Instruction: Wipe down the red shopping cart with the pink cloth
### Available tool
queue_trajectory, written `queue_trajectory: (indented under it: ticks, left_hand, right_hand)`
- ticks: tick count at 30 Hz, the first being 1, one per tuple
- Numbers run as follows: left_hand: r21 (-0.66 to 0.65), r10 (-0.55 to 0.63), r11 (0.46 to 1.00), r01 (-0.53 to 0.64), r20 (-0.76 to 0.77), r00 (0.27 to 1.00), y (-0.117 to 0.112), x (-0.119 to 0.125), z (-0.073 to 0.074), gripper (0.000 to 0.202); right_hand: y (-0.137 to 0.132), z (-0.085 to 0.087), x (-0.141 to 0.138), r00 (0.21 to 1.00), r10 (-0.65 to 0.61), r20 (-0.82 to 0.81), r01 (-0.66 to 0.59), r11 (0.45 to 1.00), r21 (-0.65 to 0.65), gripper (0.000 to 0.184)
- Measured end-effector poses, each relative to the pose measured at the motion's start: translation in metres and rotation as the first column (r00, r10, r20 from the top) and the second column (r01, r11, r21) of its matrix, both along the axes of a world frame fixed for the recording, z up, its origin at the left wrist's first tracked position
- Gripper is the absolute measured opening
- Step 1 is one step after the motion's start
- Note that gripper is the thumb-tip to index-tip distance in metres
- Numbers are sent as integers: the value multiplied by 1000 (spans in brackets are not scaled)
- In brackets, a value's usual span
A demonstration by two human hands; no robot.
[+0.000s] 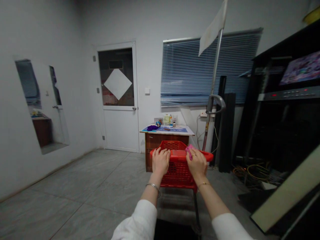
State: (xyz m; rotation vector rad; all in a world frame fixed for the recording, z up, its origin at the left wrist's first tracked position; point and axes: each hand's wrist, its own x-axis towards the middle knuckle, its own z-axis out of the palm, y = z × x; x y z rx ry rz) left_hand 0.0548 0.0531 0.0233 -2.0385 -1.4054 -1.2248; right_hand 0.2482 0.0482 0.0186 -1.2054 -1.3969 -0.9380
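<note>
A red plastic shopping cart (178, 173) stands right in front of me, its basket walls made of open mesh. My left hand (160, 160) is closed over the left part of its red handle (178, 153). On the right part of that handle rests my right hand (197, 164), fingers curled around a bunched pink cloth (190, 150) pressed against the bar. Most of the cloth is hidden under the palm. The cart's inside shows only as a strip of mesh beyond the handle.
Beyond the cart is a brown desk (160, 141) with a purple cloth (152, 128) and small bottles. A white door (120, 128) is behind, left. To the right stand a metal pole (215, 73), a black rack (250, 100) and cables (257, 173) on the grey floor (100, 190).
</note>
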Motion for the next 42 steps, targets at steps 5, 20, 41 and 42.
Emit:
queue_trajectory:
  ticks: [5, 20, 41, 42]
  left_hand:
    - [4, -16, 1000, 16, -17, 1000, -1, -4, 2, 30]
    - [19, -17, 1000, 17, 18, 1000, 5, -1, -3, 30]
    - [11, -38, 999, 39, -9, 999, 2, -7, 0, 30]
    - [10, -36, 999, 36, 0, 999, 2, -5, -1, 30]
  right_hand:
    - [-4, 1, -26, 992, 77, 100, -78, 997, 7, 26]
    - [0, -4, 70, 988, -110, -106, 110, 994, -5, 28]
    - [-7, -2, 66, 1000, -23, 7, 24, 999, -41, 30]
    - [-7, -2, 72, 999, -41, -9, 41, 998, -42, 30]
